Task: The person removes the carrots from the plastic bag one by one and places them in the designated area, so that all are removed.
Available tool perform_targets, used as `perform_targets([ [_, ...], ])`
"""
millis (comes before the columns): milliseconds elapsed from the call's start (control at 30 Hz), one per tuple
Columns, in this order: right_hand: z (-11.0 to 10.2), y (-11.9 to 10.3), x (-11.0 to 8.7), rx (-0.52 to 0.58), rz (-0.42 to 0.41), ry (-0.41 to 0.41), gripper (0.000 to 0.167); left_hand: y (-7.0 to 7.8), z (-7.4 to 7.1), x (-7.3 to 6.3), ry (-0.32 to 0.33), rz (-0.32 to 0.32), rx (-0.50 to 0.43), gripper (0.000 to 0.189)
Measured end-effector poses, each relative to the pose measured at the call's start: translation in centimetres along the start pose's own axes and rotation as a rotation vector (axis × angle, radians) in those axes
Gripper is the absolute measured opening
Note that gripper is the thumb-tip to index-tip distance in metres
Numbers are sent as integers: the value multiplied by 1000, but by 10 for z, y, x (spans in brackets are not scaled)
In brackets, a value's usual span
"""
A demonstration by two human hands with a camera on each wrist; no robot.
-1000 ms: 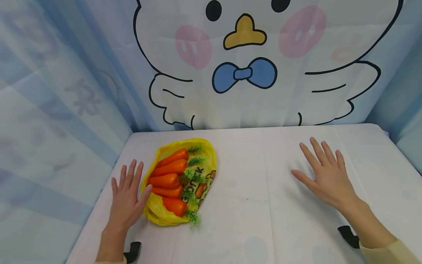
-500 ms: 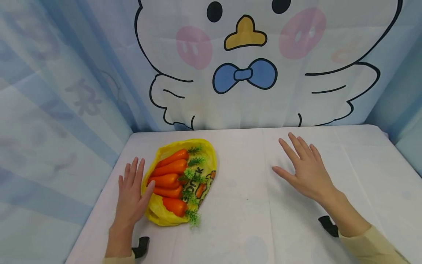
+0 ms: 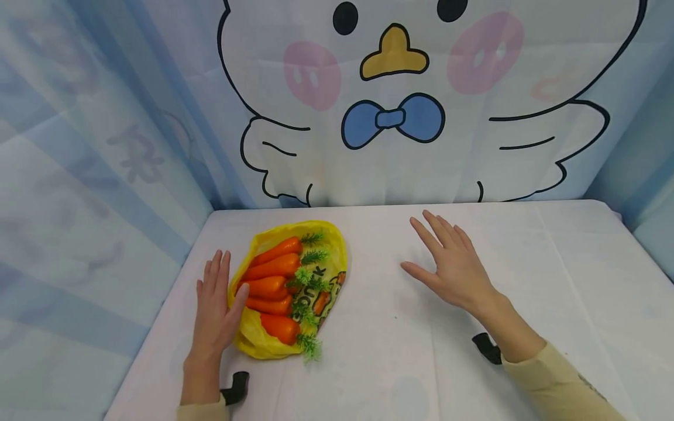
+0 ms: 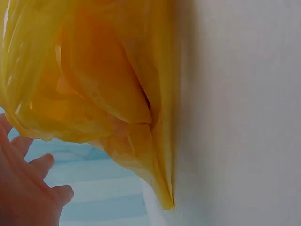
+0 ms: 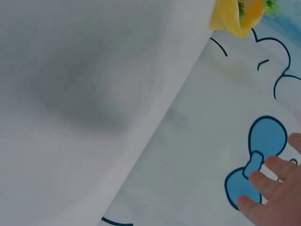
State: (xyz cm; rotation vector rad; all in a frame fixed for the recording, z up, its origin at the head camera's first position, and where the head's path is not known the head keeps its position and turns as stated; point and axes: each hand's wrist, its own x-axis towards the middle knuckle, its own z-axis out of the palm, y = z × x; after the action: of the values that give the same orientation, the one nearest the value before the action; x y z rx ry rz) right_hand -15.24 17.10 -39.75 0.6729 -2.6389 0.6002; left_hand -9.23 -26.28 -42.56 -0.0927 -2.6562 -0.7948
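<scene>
A yellow plastic bag [image 3: 263, 342] lies on the left half of the table, its mouth spread wide. Several orange carrots [image 3: 271, 266] with green leafy tops rest in it, tops toward the right. My left hand [image 3: 215, 318] is at the bag's left edge with straight fingers, its thumb over the edge in the head view; whether it touches cannot be told. In the left wrist view the bag [image 4: 94, 70] fills the upper left, near the fingers. My right hand [image 3: 455, 272] hovers over the table right of the bag, fingers spread, holding nothing.
A white cloth covers the table [image 3: 379, 374]. Behind it hangs a curtain [image 3: 400, 169] printed with a cartoon figure and a blue bow tie. Another pale blue curtain [image 3: 95, 234] runs along the left side. A black wrist mount [image 3: 487, 348] sits under the right forearm.
My right hand has moved left across the table toward the bag. The left hand has shifted slightly right, closer to the bag. Bag and carrots lie as before.
</scene>
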Motion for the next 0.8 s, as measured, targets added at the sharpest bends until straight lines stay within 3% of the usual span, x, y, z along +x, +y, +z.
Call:
perform_targets([
  [433, 20, -22, 23, 61, -10, -17, 83, -4, 6, 2, -3, -63, -124, 73],
  [800, 40, -40, 41, 127, -118, -5, 82, -13, 5, 4, -93, -151, -231, 72],
])
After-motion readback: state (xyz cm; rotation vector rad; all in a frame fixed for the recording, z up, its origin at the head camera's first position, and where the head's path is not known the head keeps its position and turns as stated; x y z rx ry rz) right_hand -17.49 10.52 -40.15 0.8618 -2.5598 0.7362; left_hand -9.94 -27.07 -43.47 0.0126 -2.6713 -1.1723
